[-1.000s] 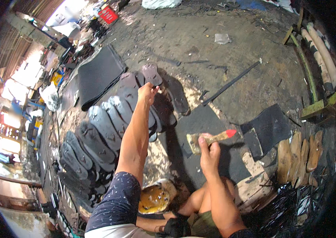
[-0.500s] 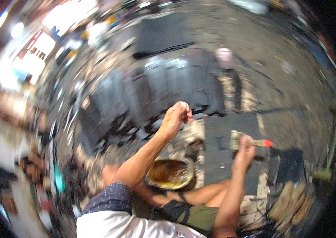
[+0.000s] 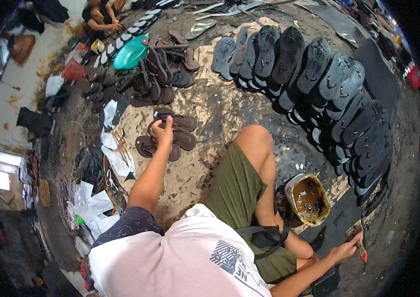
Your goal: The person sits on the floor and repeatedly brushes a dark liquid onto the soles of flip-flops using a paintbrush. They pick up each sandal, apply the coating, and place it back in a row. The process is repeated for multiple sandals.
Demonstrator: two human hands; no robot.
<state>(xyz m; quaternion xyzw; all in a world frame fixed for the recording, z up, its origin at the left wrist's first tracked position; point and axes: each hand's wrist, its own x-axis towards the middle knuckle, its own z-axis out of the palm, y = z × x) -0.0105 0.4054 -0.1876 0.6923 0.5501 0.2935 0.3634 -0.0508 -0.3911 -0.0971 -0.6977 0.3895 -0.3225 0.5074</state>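
Observation:
My left hand (image 3: 163, 132) reaches to a small group of brown flip-flops (image 3: 184, 140) on the stained sheet, thumb and fingers apart at the uppermost one. Whether it touches that flip-flop is hard to tell. Out to the right, my right hand (image 3: 344, 250) is closed round a flat paintbrush (image 3: 361, 243) with a red handle tip. Between my leg and the brush stands a tub (image 3: 289, 192) of brown liquid, its rim crusted yellowish. Behind it, overlapping rows of dark flip-flop soles (image 3: 317, 64) curve round, some with a wet shine.
More brown flip-flops (image 3: 156, 74) are heaped at the far left beside a teal oval object (image 3: 130, 53). White paper scraps (image 3: 96, 208) lie left of my arm. Another person (image 3: 102, 22) sits at the far left. A dark flat sheet (image 3: 376, 72) lies behind the soles.
My view has swung left. My left hand, raised in front of the soles before, is now down at the brown flip-flops. The paintbrush stays in my right hand, its red tip now pointing downward.

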